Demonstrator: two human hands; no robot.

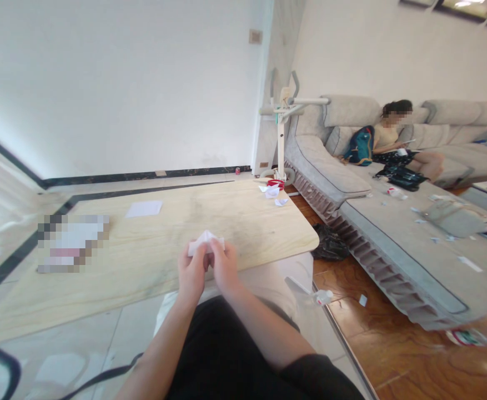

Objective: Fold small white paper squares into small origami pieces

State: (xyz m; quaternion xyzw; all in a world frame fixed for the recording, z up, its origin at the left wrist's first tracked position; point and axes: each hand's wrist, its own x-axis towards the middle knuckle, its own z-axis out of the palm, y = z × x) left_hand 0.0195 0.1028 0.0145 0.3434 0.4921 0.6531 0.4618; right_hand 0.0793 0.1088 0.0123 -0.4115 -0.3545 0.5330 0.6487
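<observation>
A small folded piece of white paper (204, 243) is held over the near edge of a light wooden table (243, 222). My left hand (191, 272) pinches its left side and my right hand (225, 265) pinches its right side, fingers closed on it. Both forearms reach up from the bottom of the view, over my dark-clothed lap.
A flat white sheet (144, 209) lies at the table's far left; paper scraps (273, 192) and a red item (275, 183) sit at its far right corner. A grey sofa (393, 222) with scattered scraps runs along the right, a person (393, 139) seated on it. A black bag (330, 243) lies on the floor.
</observation>
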